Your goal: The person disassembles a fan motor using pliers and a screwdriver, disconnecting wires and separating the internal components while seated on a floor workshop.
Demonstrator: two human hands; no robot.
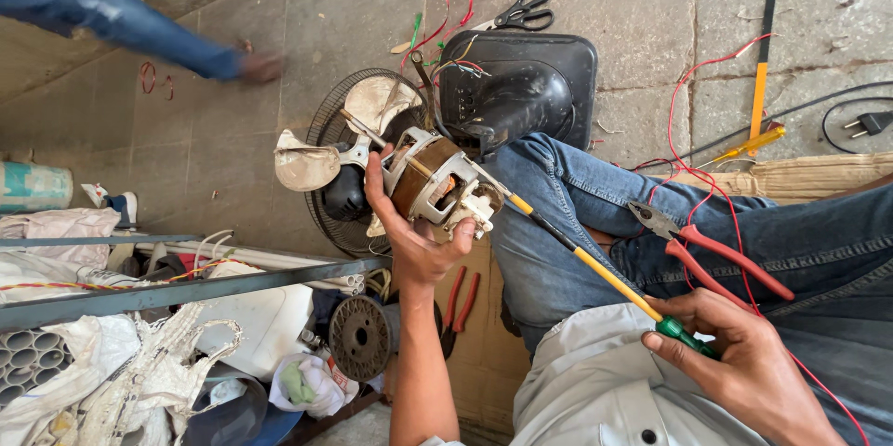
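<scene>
Fan motor [437, 184], with copper windings showing inside a pale metal frame, is held up near the middle of the head view, above the person's knee, in the left hand [409, 239], whose fingers are wrapped around its underside and closed on it. A long screwdriver [577, 255] with a yellow shaft and green handle is gripped in the closed right hand [744, 362] at the near right, and its tip is set against the right side of the motor. The motor is seen already taken out of its housing: the black fan base [521, 83] lies open just beyond it with loose coloured wires, and the wire fan guard [358, 162] with pale blades lies to the left on the stone floor; the motor frame itself is judged not yet opened. Red-handled pliers [712, 246] are rested on the right thigh, and black scissors [524, 11] lie at the far centre beside red wire. A second person's blurred hand [259, 65] in a blue sleeve is seen at the far left. A teal and white cylindrical package [33, 187] is seen at the left edge; its printing cannot be made out.
</scene>
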